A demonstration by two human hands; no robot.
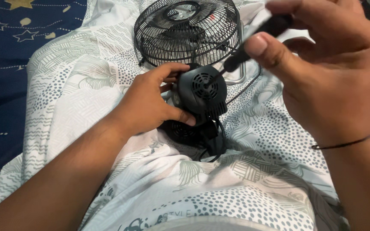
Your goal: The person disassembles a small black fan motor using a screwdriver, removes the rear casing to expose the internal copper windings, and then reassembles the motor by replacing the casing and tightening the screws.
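Head view: my left hand (pixel 148 105) grips the black fan motor housing (pixel 202 92) on the patterned bedsheet (pixel 78 94), just in front of the wire fan guard (pixel 188 30), thumb and fingers wrapped round its side. My right hand (pixel 322 72) is closed on a black-handled screwdriver (pixel 258 38), tip set at the vented rear cover. Judgement: rear cover looks seated, so unscrewing is under way, not finished; screw count cannot be told.
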